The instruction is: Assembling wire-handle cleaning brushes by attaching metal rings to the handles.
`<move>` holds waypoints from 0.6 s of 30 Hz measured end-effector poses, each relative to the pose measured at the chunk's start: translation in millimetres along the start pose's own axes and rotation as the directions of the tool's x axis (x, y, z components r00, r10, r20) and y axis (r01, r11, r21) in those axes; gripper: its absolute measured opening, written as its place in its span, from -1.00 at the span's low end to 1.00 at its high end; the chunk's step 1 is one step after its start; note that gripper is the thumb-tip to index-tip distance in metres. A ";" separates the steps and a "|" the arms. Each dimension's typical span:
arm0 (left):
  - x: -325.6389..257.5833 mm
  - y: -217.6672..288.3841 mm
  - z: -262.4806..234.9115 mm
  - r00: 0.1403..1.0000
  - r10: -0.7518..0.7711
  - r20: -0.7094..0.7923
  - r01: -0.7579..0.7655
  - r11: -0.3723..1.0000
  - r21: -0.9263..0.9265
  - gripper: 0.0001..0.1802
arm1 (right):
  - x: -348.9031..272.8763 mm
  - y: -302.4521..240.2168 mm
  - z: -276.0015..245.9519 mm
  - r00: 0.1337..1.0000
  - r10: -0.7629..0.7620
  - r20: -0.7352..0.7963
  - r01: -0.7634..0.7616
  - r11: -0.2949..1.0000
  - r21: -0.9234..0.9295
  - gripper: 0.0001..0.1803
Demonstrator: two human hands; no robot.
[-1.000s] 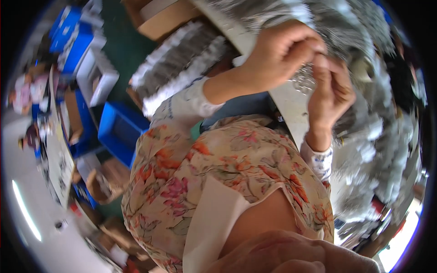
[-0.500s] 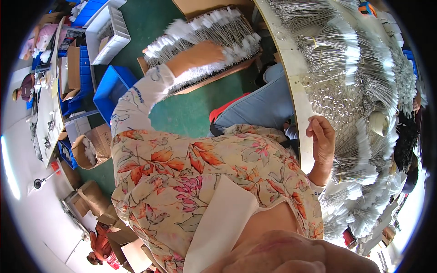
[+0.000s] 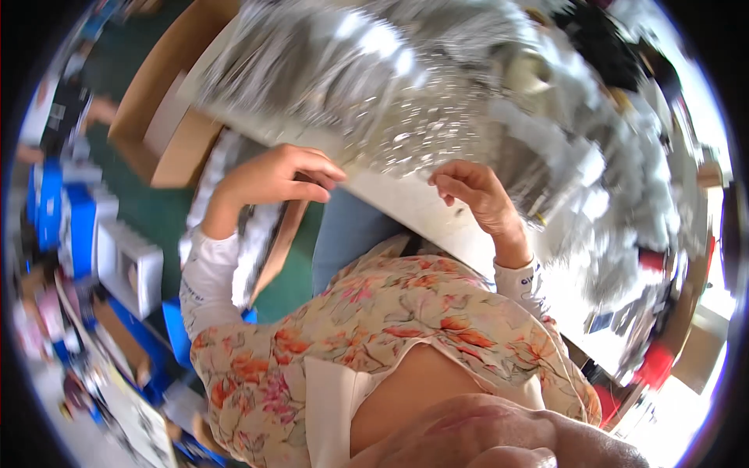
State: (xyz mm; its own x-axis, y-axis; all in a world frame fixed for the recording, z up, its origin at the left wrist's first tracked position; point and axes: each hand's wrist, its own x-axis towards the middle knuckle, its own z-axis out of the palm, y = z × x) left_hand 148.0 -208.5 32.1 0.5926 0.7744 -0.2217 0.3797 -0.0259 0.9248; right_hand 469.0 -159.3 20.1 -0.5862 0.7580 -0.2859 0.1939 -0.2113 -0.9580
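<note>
My left hand (image 3: 285, 175) hovers by the near edge of the white table (image 3: 425, 207), its fingers stretched out, its thumb apart and nothing seen in it. My right hand (image 3: 472, 195) is over the same edge, further right, with fingers and thumb curled together; whatever they hold, if anything, is too small to make out. Just beyond both hands lies a heap of shiny metal rings (image 3: 421, 129) on the table. Bundles of thin silvery wire loops (image 3: 289, 70) with white tags lie behind and left of it, blurred by motion.
A carton packed with white-tagged loops (image 3: 250, 242) stands below my left forearm. Beyond it is an open cardboard box (image 3: 175, 144). A pale roll (image 3: 528, 72) and more white-tagged bundles (image 3: 624, 210) lie on the table at right. Blue and white crates (image 3: 129, 265) stand at left.
My view has swung toward the table. My left hand has come away from the carton of tagged loops to the table's edge. My right hand stays curled at the table.
</note>
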 end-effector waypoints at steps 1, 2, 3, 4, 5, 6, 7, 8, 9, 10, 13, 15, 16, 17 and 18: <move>16.6 19.5 -15.0 1.000 0.024 0.009 -0.024 0.999 -0.037 -0.66 | -4.9 -4.6 -10.8 1.000 -0.020 -0.014 0.021 0.999 0.049 -0.82; 40.7 39.8 -32.3 0.998 0.058 0.018 -0.059 0.997 0.054 -0.69 | -14.0 -9.4 -24.5 0.999 -0.034 -0.032 0.037 0.995 0.094 -0.84; 65.5 51.1 -42.0 0.993 0.113 -0.035 -0.117 0.984 -0.136 -0.74 | -25.2 -14.1 -39.6 0.995 -0.048 -0.086 0.057 0.993 0.102 -0.84; 93.2 62.2 -59.7 0.988 0.136 -0.070 -0.142 0.985 -0.095 -0.77 | -36.1 -17.2 -56.5 0.987 -0.068 -0.149 0.079 0.994 0.069 -0.82; 125.2 62.1 -80.4 0.980 0.176 -0.097 -0.179 0.984 -0.018 -0.76 | -47.0 -20.4 -72.8 0.974 -0.084 -0.208 0.094 0.995 0.036 -0.79; 157.4 60.6 -97.6 0.967 0.175 -0.185 -0.167 0.984 0.062 -0.75 | -57.5 -24.9 -87.4 0.953 -0.102 -0.286 0.106 0.994 0.001 -0.80; 192.8 58.1 -118.2 0.955 0.138 -0.264 -0.093 0.980 0.173 -0.73 | -69.5 -27.1 -108.3 0.941 -0.105 -0.323 0.088 0.994 -0.065 -0.80; 222.3 47.1 -142.9 0.948 0.113 -0.297 -0.045 0.973 0.227 -0.66 | -77.4 -31.4 -124.2 0.919 -0.124 -0.374 0.104 0.992 -0.072 -0.81; 249.2 29.1 -168.4 0.918 0.065 -0.392 0.017 0.979 0.201 -0.68 | -82.7 -37.1 -140.5 0.896 -0.143 -0.421 0.120 0.989 -0.082 -0.81; 271.4 -2.3 -202.7 0.871 0.002 -0.491 0.121 0.968 0.220 -0.67 | -83.9 -41.1 -158.1 0.880 -0.187 -0.437 0.137 0.980 -0.144 -0.81; 302.1 -78.8 -299.7 0.789 0.177 -0.589 0.426 0.532 0.731 -0.68 | -84.9 -51.6 -212.9 0.801 -0.314 -0.511 0.165 0.935 -0.315 -0.81; 329.2 -87.4 -303.5 0.800 -0.017 -0.600 0.554 0.404 0.728 -0.74 | -75.6 -53.6 -251.9 0.787 -0.309 -0.535 0.071 0.905 -0.419 -0.79; 346.1 -84.3 -285.7 0.790 -0.237 -0.566 0.606 0.444 0.660 -0.76 | -72.3 -51.2 -271.4 0.766 -0.302 -0.567 0.023 0.895 -0.446 -0.78; 350.0 -83.5 -272.2 0.754 -0.219 -0.619 0.624 0.533 0.572 -0.78 | -61.4 -49.5 -286.6 0.756 -0.275 -0.594 -0.072 0.867 -0.492 -0.78; 353.1 -80.6 -262.1 0.711 -0.209 -0.671 0.629 0.617 0.474 -0.80 | -51.5 -51.3 -299.9 0.744 -0.251 -0.620 -0.165 0.830 -0.533 -0.79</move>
State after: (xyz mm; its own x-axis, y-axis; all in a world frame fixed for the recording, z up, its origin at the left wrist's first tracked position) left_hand 140.5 232.7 -39.5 -0.1351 0.9804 -0.1435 0.9432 0.1716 0.2844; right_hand 725.2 -2.5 90.9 0.0032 0.9991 0.0417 0.6772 0.0285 -0.7352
